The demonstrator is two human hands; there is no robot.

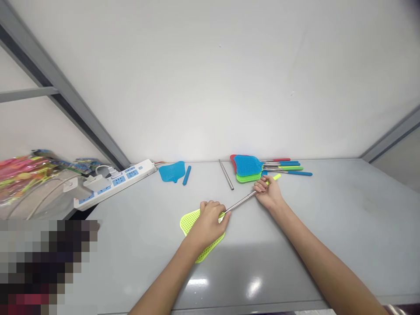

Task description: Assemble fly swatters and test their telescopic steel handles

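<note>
A yellow-green fly swatter (189,222) with a metal rod is between my two hands, over the front middle of the grey table. My left hand (211,221) is closed around the neck, where the perforated head meets the rod, and covers part of the head. At the other end, my right hand (268,192) grips the yellow-green handle, whose tip sticks out past the fingers. Beyond my hands lie a loose metal rod (226,175), a blue swatter head (173,171) and a blue handle (187,175), all apart from each other.
Behind my right hand lies a stack of swatters (248,166) in blue, red and green. A white power strip (114,184) with plugs and cables runs along the left side, beside bagged colourful items (29,175). A wall (210,87) closes off the back.
</note>
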